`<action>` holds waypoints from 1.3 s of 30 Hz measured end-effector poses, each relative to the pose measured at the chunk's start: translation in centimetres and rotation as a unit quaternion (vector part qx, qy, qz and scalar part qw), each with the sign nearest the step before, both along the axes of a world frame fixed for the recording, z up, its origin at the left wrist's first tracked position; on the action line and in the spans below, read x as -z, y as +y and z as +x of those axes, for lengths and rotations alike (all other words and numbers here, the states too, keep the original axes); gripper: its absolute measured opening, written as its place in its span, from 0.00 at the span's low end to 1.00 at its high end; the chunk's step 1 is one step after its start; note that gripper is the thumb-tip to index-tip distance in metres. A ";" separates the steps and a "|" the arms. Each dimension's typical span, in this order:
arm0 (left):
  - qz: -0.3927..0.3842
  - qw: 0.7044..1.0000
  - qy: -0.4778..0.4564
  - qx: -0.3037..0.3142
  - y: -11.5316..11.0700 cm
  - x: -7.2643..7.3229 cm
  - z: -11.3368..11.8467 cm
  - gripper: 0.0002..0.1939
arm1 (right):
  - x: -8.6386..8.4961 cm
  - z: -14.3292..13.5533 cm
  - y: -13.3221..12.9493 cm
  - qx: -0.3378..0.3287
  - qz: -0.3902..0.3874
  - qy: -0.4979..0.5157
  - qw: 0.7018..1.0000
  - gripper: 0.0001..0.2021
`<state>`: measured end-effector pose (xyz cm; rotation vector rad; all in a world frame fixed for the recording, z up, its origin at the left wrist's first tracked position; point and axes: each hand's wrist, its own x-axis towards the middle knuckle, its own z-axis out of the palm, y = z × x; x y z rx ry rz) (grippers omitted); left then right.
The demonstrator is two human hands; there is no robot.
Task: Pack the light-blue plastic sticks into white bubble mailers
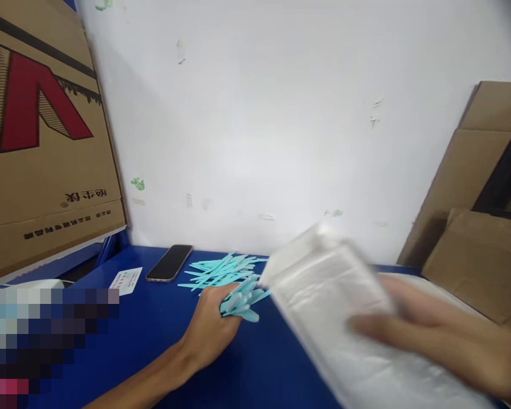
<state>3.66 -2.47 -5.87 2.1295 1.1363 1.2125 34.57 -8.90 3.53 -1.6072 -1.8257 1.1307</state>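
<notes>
Left hand [215, 318] is curled tight round teal sticks [241, 301], probably just so they stay bunched, right hand [438, 338] clamping a silvery bag [327, 295].

Bunched turquoise sticks [241, 301], tilted whitish bag [330, 292]

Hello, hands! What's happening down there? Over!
Left hand: gripping light-blue sticks. Right hand: holding silvery bag, blurred. Loose sticks: on table, near phone.
</notes>
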 end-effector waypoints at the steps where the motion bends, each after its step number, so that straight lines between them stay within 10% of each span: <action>1: 0.015 1.000 0.009 -0.001 0.1 0.0 -0.2 0.09 | 0.7 -1.9 0.3 -0.062 -0.035 0.031 0.997 0.30; 11: 0.076 0.992 0.011 -0.102 1.4 -0.7 -1.7 0.11 | 4.9 -5.1 3.1 -0.045 -0.189 0.225 0.955 0.28; 19: 0.233 0.927 0.293 -0.035 2.7 0.7 -2.4 0.09 | 7.3 -6.2 3.0 -0.155 -0.185 0.256 0.936 0.32; 39: 0.278 0.859 0.430 -0.004 3.4 1.0 -2.6 0.11 | 8.6 -6.7 3.8 -0.206 -0.003 0.185 0.961 0.23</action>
